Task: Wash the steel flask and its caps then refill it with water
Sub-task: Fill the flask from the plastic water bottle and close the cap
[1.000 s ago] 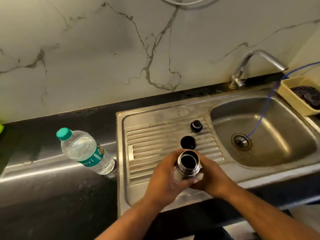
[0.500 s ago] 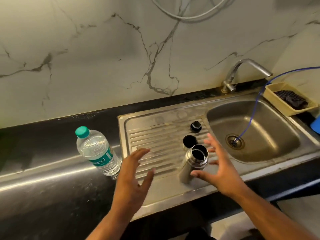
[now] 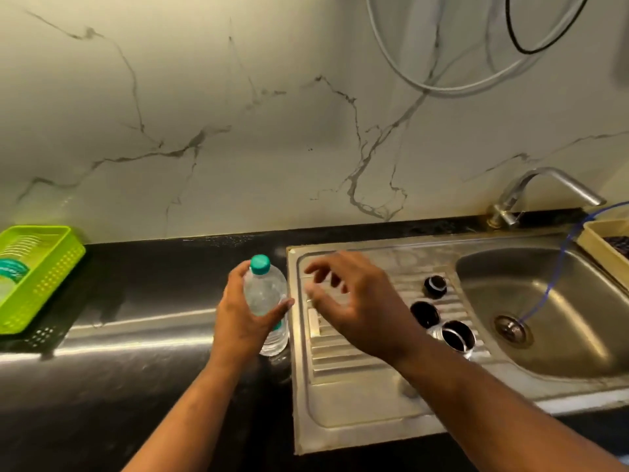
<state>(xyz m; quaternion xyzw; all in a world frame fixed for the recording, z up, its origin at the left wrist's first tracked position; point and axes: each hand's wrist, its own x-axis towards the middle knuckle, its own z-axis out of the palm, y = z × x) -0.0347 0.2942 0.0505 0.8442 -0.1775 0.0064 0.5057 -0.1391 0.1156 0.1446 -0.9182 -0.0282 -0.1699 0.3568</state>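
- The open cylindrical steel flask (image 3: 457,337) stands upright on the ribbed steel drainboard (image 3: 340,386). Its wide black cup cap (image 3: 424,314) and small black stopper (image 3: 435,286) lie just behind it.
- The left hand (image 3: 238,321) has its grip round the clear thin plastic water bottle (image 3: 263,294) on the glossy black counter (image 3: 136,369).
- The right hand (image 3: 360,308) hovers near the ridged teal screw cap (image 3: 260,264), its grip loose and empty.
- To unscrew well, hold the soft bottle firmly without squeezing, or water will likely spill.

Domestic kitchen. Stainless steel sink (image 3: 561,338) with ribbed drainboard (image 3: 340,396) set into a black stone counter (image 3: 136,386). Swivel tap (image 3: 544,180) at the back edge. Veined marble-look wall (image 3: 238,131) behind. Green plastic basket (image 3: 51,267) at far left of the counter.
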